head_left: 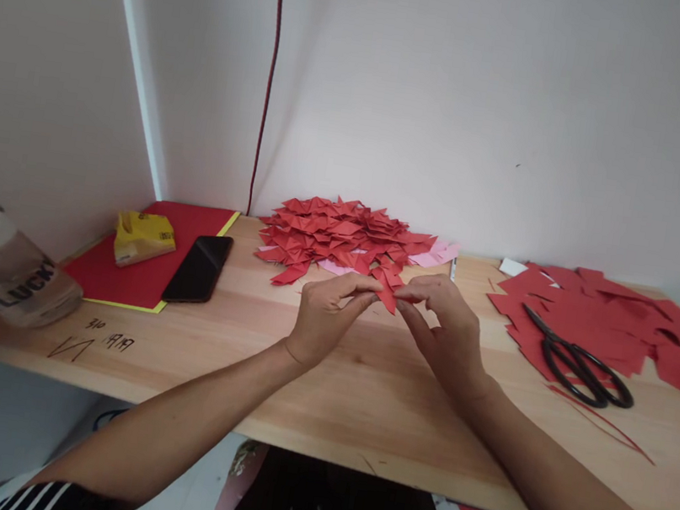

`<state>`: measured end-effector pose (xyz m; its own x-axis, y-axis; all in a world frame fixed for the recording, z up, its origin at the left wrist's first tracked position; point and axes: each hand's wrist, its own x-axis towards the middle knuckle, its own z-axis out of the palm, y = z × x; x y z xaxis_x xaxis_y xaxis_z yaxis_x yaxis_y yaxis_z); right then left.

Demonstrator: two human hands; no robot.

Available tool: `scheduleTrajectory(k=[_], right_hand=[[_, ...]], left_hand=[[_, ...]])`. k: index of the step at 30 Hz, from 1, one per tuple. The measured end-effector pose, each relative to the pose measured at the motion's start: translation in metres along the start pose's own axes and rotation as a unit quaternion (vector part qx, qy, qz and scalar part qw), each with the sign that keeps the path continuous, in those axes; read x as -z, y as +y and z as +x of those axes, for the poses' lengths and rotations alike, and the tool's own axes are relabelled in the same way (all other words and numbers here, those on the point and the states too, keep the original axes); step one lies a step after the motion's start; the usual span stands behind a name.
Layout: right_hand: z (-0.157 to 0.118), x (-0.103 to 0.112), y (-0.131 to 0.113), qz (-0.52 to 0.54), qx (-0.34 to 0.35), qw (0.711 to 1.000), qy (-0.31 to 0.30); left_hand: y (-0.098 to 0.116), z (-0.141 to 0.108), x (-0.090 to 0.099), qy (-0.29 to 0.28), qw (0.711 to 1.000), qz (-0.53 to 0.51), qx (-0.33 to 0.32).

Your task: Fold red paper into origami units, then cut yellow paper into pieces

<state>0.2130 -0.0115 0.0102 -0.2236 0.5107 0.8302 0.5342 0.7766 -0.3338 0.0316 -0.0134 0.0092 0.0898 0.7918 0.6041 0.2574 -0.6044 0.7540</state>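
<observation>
A small folded piece of red paper [388, 293] is pinched between my two hands above the middle of the table. My left hand [331, 313] grips its left side with thumb and fingertips, and my right hand [449, 327] grips its right side the same way. Just behind it lies a pile of folded red paper pieces [336, 233], with some pink paper [435, 254] at its right edge. Flat cut red sheets [599, 315] are spread at the right, and black-handled scissors [579, 363] rest on their front part.
The wooden table [171, 358] meets the wall. At the left are a black phone [198, 270], a yellow packet [144, 238] on red sheets [137, 286], and a clear bottle [31, 290]. Thin red strips [605, 424] lie in front of the scissors. A red cord [271, 74] hangs down the wall.
</observation>
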Motion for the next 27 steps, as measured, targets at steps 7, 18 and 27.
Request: scheduleTrajectory(k=[7,18,27], right_hand=[[0.0007,0.0018,0.0033,0.011,-0.013,1.0,-0.002],[0.0015,0.0034,0.0064,0.01,0.016,1.0,0.002],[0.0021,0.004,0.0058,-0.004,0.011,1.0,-0.007]], left_hand=[[0.0027,-0.0005,0.0006,-0.016,1.0,-0.006,0.002],[-0.0023,0.0017,-0.0007,0.006,0.998,-0.004,-0.066],[0.0008,0.0024,-0.0012,0.001,0.997,0.007,-0.076]])
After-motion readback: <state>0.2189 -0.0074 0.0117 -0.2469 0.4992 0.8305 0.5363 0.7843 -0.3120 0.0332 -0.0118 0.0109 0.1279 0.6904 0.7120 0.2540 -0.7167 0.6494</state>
